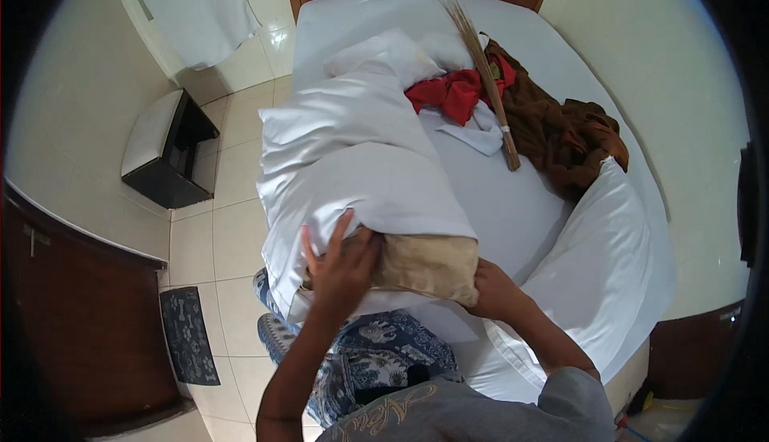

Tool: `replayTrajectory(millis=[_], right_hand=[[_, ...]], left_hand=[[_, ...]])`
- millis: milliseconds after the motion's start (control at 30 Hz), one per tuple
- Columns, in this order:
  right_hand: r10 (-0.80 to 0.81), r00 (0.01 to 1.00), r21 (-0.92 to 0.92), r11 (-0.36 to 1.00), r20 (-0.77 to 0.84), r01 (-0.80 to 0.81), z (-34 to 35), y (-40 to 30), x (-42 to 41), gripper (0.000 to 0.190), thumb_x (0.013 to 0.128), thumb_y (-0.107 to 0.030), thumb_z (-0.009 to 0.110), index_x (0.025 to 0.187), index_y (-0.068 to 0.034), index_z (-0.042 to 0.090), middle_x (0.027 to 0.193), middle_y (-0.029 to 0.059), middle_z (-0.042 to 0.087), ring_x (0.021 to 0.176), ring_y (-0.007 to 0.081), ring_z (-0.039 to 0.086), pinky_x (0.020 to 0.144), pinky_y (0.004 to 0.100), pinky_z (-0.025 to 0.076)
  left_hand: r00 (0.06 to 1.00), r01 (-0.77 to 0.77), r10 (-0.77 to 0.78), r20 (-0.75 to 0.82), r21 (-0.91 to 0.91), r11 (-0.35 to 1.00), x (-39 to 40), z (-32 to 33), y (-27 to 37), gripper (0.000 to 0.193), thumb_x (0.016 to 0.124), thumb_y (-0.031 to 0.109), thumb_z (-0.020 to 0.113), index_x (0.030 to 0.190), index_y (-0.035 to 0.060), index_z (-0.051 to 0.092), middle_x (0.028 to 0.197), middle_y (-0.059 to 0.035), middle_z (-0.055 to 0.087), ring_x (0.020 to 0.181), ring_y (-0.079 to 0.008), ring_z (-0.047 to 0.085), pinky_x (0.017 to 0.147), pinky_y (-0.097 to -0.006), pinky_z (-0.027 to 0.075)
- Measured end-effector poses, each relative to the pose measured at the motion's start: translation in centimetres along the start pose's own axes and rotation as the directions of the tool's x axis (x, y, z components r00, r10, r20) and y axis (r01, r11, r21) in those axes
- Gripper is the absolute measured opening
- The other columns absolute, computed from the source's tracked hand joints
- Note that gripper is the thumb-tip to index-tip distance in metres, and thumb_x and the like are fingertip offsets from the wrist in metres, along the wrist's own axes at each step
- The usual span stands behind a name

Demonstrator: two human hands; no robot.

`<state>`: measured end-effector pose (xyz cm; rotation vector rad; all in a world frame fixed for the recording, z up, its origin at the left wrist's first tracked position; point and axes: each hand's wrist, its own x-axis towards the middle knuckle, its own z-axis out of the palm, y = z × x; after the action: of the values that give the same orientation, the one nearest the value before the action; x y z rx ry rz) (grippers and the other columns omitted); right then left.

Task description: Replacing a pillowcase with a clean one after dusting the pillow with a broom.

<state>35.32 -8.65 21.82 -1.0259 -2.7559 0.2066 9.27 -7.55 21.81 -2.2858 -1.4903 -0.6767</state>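
Observation:
A beige pillow (429,262) lies partly inside a white pillowcase (384,190), its near end showing at the case's mouth. My left hand (345,268) presses at this mouth with its fingers spread, two of them against the white cloth and the others partly hidden at the pillow. At the right near corner, my right hand (495,289) grips the edge of the beige pillow; its fingertips are hidden. The pillow rests along the left side of a bed with a white sheet (480,196).
A stick broom (489,90) lies on the bed beside red cloth (453,93) and a brown blanket (547,130). Another white pillow (592,268) is at the right. Beyond the bed's left side stand a black-and-white stool (168,148) and a dark doormat (189,337).

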Motion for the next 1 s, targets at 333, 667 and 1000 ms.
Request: replayTrajectory(millis=[333,667,1000], right_hand=[[-0.161,0.972,-0.174,0.976,-0.168,0.132,2.1,-0.3,-0.6,0.021,0.075,-0.018,0.063,0.095,-0.012,0.06,0.091,0.0012,0.059,0.086,0.0179,0.059,0.078,0.0371,0.047],[0.142,0.869,0.078,0.99,-0.474,-0.119,-2.5,1.4,2.3,0.022,0.059,-0.013,0.074,0.077,-0.013,0.062,0.071,-0.0022,0.055,0.069,0.0149,0.053,0.068,0.0333,0.031],[0.134,0.99,0.181,0.976,-0.043,-0.124,-3.1,5.6,3.1,0.022,0.071,-0.034,0.073,0.078,-0.015,0.063,0.076,-0.0024,0.06,0.078,0.0151,0.057,0.087,0.0365,0.032]], left_hand=[[0.756,-0.642,0.576,-0.312,-0.177,0.746,-0.4,3.5,2.9,0.04,0.084,0.027,0.055,0.124,0.024,0.051,0.13,0.0005,0.049,0.12,-0.0183,0.044,0.104,-0.0355,0.029],[0.858,-0.251,0.479,0.184,-0.664,0.704,0.3,1.6,2.4,0.03,0.088,0.01,0.046,0.116,0.0041,0.054,0.123,-0.0099,0.054,0.108,-0.0232,0.053,0.094,-0.0333,0.042],[0.933,0.238,-0.033,0.358,-0.545,0.804,-4.5,-7.9,-5.1,0.01,0.07,0.011,0.071,0.074,0.0057,0.064,0.065,-0.0082,0.063,0.056,-0.0243,0.061,0.055,-0.0348,0.047]])
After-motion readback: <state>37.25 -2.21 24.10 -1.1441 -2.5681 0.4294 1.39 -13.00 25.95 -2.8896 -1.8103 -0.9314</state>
